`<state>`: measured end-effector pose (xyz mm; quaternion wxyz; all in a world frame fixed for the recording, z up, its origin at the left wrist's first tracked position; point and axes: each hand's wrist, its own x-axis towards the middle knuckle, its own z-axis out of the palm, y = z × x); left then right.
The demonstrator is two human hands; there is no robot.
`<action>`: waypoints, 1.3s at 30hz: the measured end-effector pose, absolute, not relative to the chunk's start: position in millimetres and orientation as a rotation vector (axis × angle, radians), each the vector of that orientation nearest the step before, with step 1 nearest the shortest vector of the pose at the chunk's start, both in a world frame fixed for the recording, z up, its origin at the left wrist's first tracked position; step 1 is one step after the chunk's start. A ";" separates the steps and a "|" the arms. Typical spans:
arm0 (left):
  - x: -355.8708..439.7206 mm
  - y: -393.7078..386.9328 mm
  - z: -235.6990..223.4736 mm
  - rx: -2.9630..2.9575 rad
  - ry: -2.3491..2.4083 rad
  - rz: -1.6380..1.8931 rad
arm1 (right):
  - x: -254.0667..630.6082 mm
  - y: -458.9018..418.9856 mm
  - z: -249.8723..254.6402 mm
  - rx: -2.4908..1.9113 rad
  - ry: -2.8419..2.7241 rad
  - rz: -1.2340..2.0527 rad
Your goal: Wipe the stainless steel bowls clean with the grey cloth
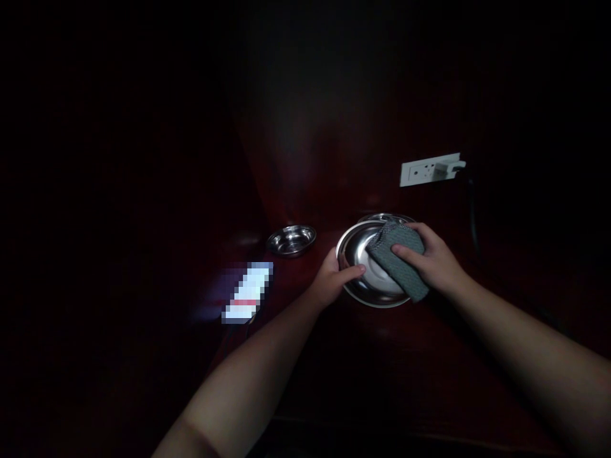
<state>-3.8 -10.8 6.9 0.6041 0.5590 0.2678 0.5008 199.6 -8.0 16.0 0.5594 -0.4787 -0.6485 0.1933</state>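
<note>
A shiny metal bowl (354, 253) is held up with its hollow side facing me. My left hand (333, 277) grips its left rim, thumb inside and the other fingers hidden behind. A folded grey-green cloth (400, 262) is clasped in my right hand (428, 256) and lies against the right part of the bowl's inside. Behind the held bowl, the upper edge of another metal bowl (382, 217) shows; the rest of it is covered. One more small metal bowl (292, 240) stands to the left on the dark red table.
A lit phone screen (249, 294), blurred out, lies left of my left forearm. On the back wall is a white socket plate (429, 170) with a plug in it, and a dark cable (472, 216) hangs down. The surroundings are very dark.
</note>
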 end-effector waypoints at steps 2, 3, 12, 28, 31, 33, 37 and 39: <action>-3.9 -10.1 6.4 1.293 0.613 1.158 | 199.3 -8.0 15.8 -1.117 -1.540 0.469; -3.9 -9.7 6.0 1.291 0.610 1.160 | 199.2 -8.0 15.8 -1.116 -1.544 0.473; -4.5 -9.0 6.1 1.272 0.627 1.155 | 198.8 -8.8 16.3 -1.144 -1.552 0.456; -6.8 -5.7 0.9 1.138 0.541 1.163 | 199.5 -4.6 13.4 -1.083 -1.501 0.556; -9.4 -4.2 1.4 0.963 0.445 1.199 | 199.3 -0.1 10.1 -1.056 -1.390 0.583; -9.8 -5.1 1.4 0.922 0.395 1.214 | 199.0 1.4 9.2 -1.063 -1.343 0.571; -5.7 -12.2 -1.4 1.111 0.442 1.125 | 199.8 1.5 9.6 -1.098 -1.349 0.534; -3.1 -15.6 -2.6 1.204 0.454 1.116 | 200.7 1.3 9.8 -1.098 -1.355 0.549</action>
